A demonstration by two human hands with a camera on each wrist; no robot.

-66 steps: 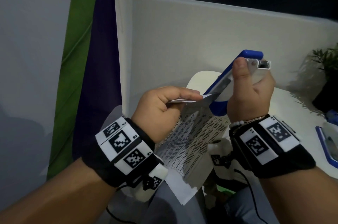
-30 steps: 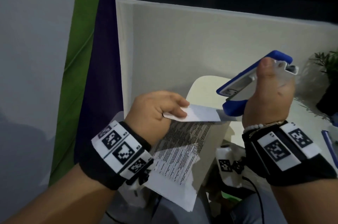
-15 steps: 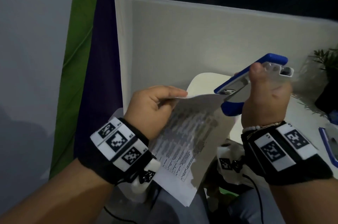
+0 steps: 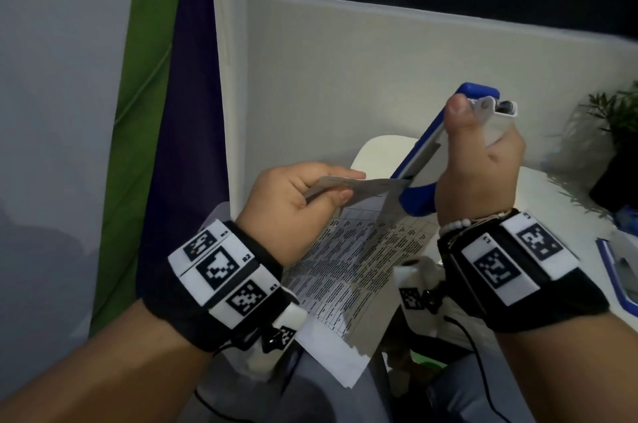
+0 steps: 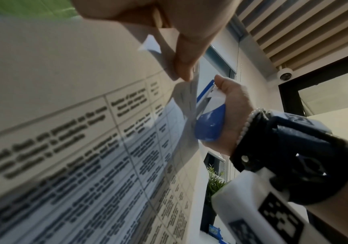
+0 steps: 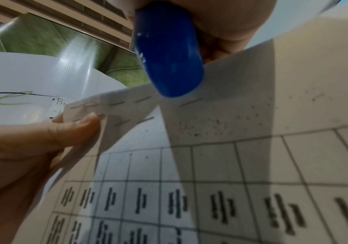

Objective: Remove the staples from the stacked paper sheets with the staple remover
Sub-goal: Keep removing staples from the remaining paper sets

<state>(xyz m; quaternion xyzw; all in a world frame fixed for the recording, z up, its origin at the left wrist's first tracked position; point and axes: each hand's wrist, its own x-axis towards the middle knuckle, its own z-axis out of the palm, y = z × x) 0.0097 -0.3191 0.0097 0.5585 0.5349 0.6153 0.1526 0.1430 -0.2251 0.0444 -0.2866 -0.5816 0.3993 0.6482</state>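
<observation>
Fingers (image 4: 328, 168) of the left hand (image 4: 297, 201) pinch the top edge of the paper sheets (image 4: 348, 267); the right hand (image 4: 480, 177) grips the blue staple remover (image 4: 417, 199), tip touching that edge.

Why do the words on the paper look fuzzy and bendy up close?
Left wrist view: the paper sheets sit close to the wide lens, so print blurs and lines curve. Right wrist view: same blur, shadow bands across the grid, small glare spots on the blue staple remover. Head view: dim, lines straighter.
</observation>
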